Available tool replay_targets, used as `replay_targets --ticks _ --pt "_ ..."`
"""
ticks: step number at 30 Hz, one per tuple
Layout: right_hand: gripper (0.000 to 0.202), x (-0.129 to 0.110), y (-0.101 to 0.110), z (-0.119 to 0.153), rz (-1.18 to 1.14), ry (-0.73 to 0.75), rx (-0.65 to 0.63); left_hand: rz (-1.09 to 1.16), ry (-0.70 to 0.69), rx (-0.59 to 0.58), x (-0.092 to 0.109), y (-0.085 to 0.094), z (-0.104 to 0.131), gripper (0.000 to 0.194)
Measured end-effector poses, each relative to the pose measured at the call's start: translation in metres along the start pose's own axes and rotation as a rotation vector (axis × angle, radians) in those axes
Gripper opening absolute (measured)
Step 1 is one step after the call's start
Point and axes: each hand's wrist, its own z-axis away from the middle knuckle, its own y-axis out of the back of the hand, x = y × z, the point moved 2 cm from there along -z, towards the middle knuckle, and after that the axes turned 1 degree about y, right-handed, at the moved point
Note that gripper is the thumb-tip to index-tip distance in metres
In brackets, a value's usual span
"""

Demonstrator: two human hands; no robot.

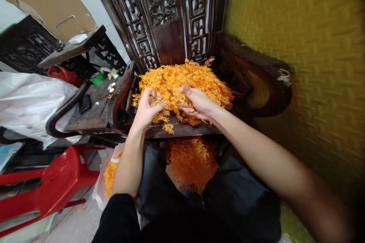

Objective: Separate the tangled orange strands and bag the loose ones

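Observation:
A big heap of orange, thin, branched pieces (188, 74) lies on the seat of a dark carved wooden chair (168, 41). Just in front of the heap, my left hand (146, 109) pinches one end of an orange branched strand (170, 102). The strand stretches across to my right hand (199, 103), whose fingers are curled round its other part with the thumb raised. Both hands are close together over the front edge of the seat. Part of the strand blends into the heap behind it, so its exact outline is hard to make out.
More orange pieces (192, 163) sit low between my knees, and others fill a white bag (110, 178) at my left. A side table (97, 117) carries a green roll (97, 78), white flower-like pieces (111, 86) and a black object (84, 103). A red plastic chair (64, 171) stands left.

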Motion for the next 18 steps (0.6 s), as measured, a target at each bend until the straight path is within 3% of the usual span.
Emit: replay_targets --ticks 6,13,15,18 --pt "0.063 -0.005 -0.003 0.006 0.166 0.091 -0.096 -0.114 -0.069 0.092 -0.001 -0.001 -0.001 0.049" --pt "0.034 -0.008 0.002 0.005 0.767 0.346 0.054 -0.225 -0.15 0.116 0.001 0.003 0.002 0.048" --pt "0.037 -0.007 0.005 0.005 0.765 0.325 0.086 -0.273 -0.184 0.164 0.0 0.004 0.002 0.044" --pt "0.058 -0.003 0.008 0.004 0.583 0.194 0.062 -0.37 -0.203 0.221 0.0 0.004 0.002 0.042"
